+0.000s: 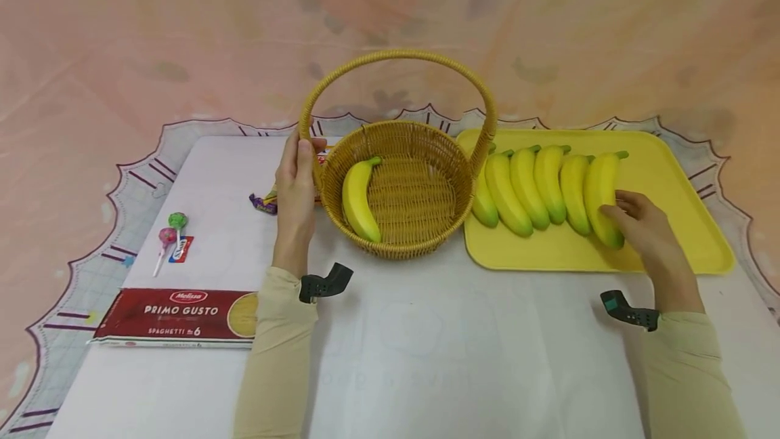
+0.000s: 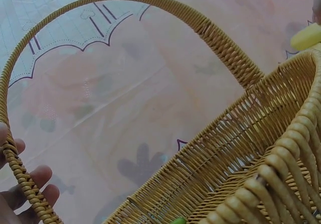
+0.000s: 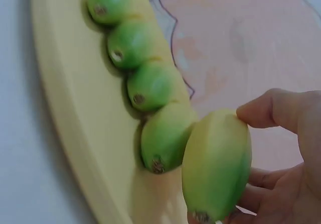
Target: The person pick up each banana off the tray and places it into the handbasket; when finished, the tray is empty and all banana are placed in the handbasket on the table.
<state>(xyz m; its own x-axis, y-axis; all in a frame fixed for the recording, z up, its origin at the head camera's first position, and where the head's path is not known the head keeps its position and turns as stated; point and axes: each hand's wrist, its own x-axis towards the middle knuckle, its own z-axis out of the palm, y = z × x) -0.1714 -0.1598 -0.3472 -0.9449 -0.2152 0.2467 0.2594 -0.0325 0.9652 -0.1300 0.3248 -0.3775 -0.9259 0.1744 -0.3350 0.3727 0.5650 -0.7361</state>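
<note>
A round wicker basket (image 1: 399, 249) with a tall arched handle stands at the centre, one banana (image 1: 359, 202) lying along its left inside wall. My left hand (image 1: 295, 185) grips the handle's left base; in the left wrist view its fingertips (image 2: 41, 175) curl past the woven handle (image 2: 22, 176). On the right, my right hand (image 1: 655, 232) pinches the rightmost banana (image 1: 602, 198) between thumb and fingers. The right wrist view shows that banana (image 3: 215, 163) from its green tip end, tilted beside its neighbour. Several other bananas (image 1: 508, 195) lie in a row on the yellow tray (image 1: 664, 161).
Left of the basket are a purple-wrapped sweet (image 1: 263, 204), a pink lollipop (image 1: 167, 236) and a green lollipop (image 1: 178, 221). A red spaghetti pack (image 1: 177, 317) lies at the front left, partly behind the left sleeve. More packaging (image 1: 323, 153) shows partly behind the basket.
</note>
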